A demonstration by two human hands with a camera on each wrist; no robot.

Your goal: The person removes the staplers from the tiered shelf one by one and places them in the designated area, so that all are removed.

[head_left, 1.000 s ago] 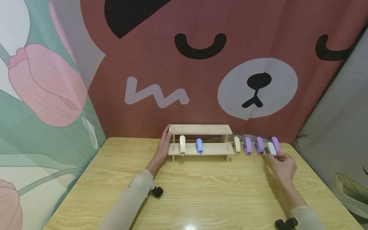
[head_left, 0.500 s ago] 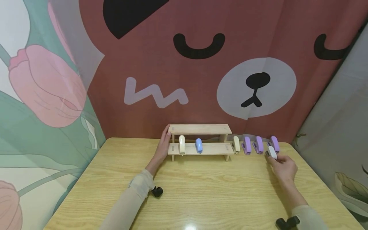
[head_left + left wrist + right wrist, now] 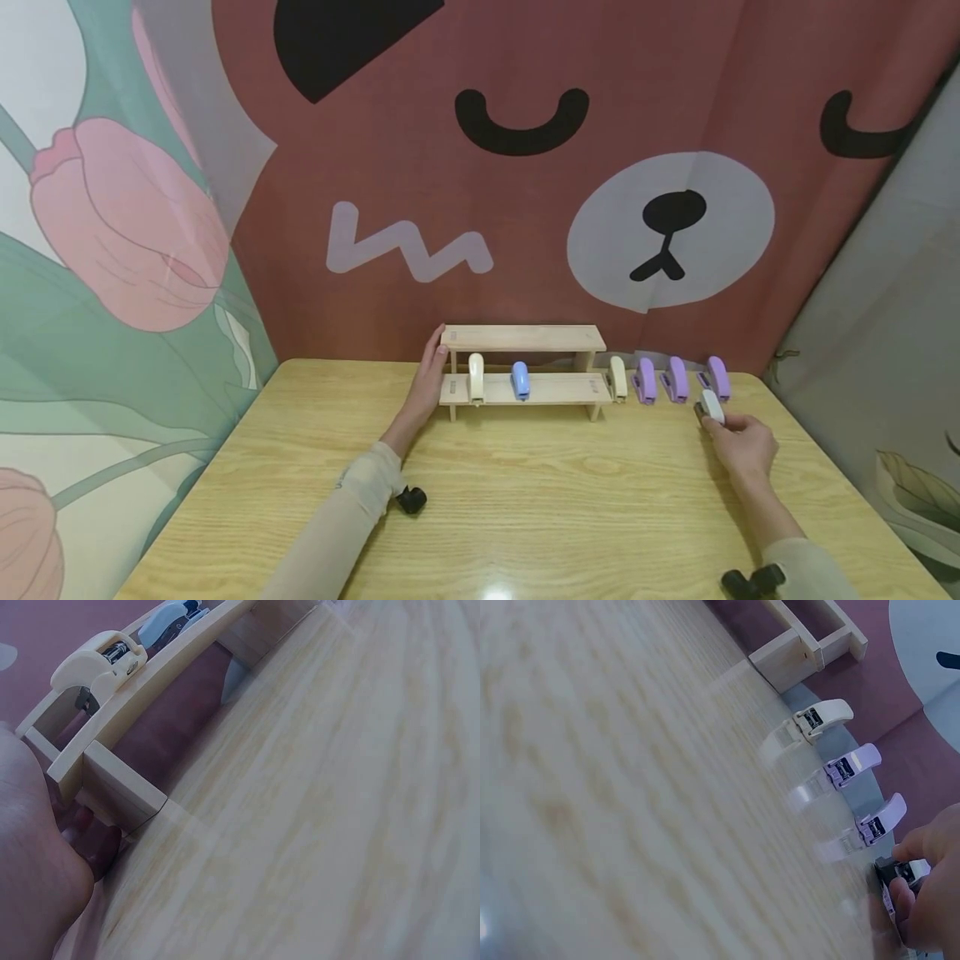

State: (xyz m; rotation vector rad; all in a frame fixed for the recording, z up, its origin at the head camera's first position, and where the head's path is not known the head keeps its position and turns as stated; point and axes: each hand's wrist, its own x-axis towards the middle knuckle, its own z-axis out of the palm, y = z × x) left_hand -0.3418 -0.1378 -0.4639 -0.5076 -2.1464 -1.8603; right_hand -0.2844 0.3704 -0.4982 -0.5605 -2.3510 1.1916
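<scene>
In the head view my left hand (image 3: 426, 382) holds the left end of a two-tier wooden shelf (image 3: 522, 337). The left wrist view shows some of its fingers bent in beside the shelf leg (image 3: 120, 787). On the lower tier stand a cream stapler (image 3: 476, 377) and a blue stapler (image 3: 521, 380). Over to the right, my right hand (image 3: 744, 446) pinches a small white stapler (image 3: 712, 406) between thumb and fingers, just in front of the rightmost purple stapler (image 3: 717, 377). In the right wrist view the fingers partly cover the white stapler.
Right of the shelf, a cream stapler (image 3: 617, 378) and two purple staplers (image 3: 646, 381) line up along the back of the wooden table (image 3: 510, 492). A curtain (image 3: 405, 308) with a bear print hangs close behind the table.
My right hand has drawn the white stapler a little toward me, uncovering more of the purple stapler behind it. My left hand stays at the shelf end.
</scene>
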